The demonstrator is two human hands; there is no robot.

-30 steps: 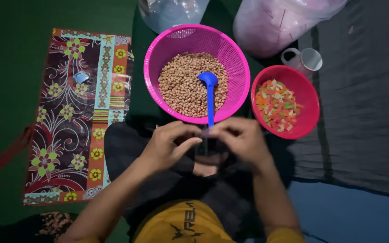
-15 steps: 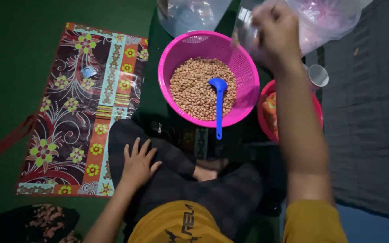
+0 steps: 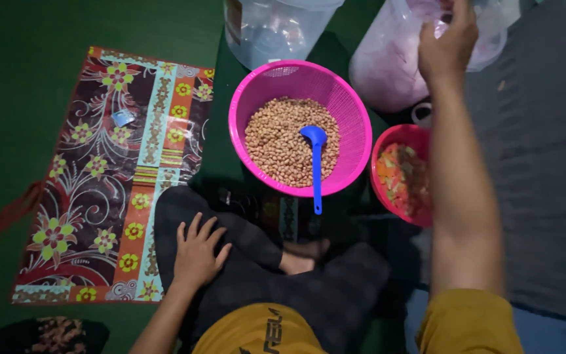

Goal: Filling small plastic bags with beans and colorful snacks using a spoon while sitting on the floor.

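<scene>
Seated person, cross-legged on a green floor. The right hand [image 3: 450, 46] reaches up into a clear plastic bag [image 3: 394, 65] of pinkish contents; whether its fingers close on anything cannot be told. The left hand [image 3: 198, 252] rests flat on the knee, fingers spread and holding nothing. Between the arms stands a pink basket [image 3: 299, 128] of peanuts with a blue scoop [image 3: 316, 164] lying in it. A red bowl [image 3: 404, 177] of mixed pieces sits partly hidden behind the right forearm. A patterned mat [image 3: 106, 177] lies left.
</scene>
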